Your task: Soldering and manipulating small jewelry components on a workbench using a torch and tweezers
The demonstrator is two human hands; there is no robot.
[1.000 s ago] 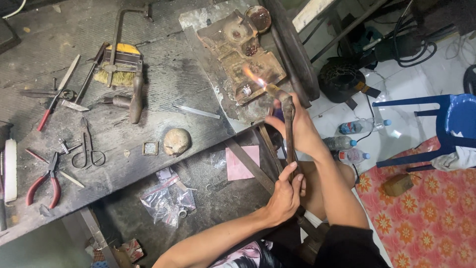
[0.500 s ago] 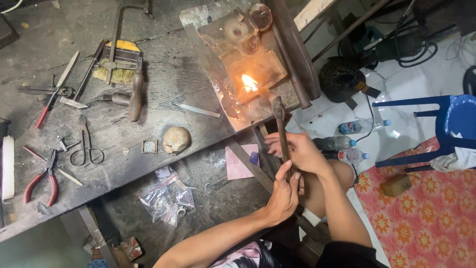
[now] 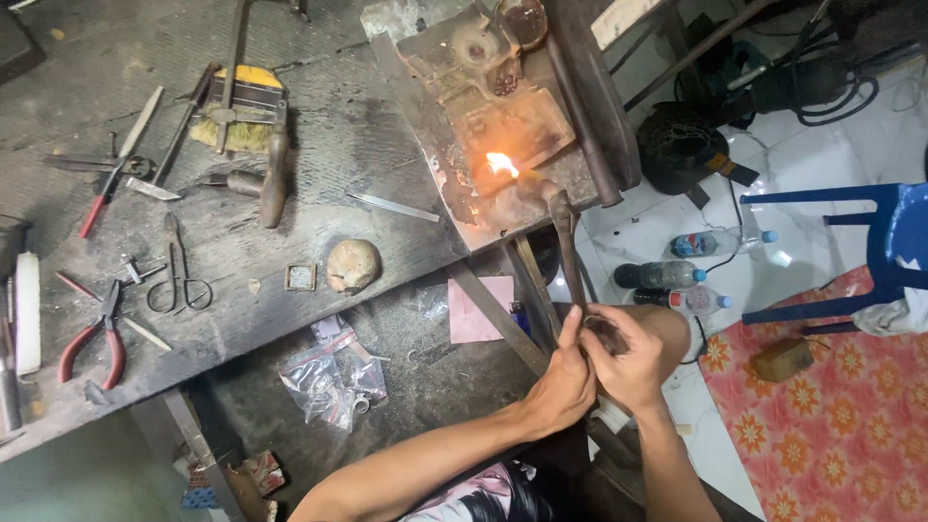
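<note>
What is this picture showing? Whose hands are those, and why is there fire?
The camera sits on a person's head and looks down, so the arms at the bottom are that person's own. The left hand and right hand together hold the near end of a long thin torch. Its far end reaches a small flame burning on a scorched block on the dusty workbench. Also on the bench lie red-handled pliers, small scissors, a brush and a round stone. Plastic bottles lie on the floor.
</note>
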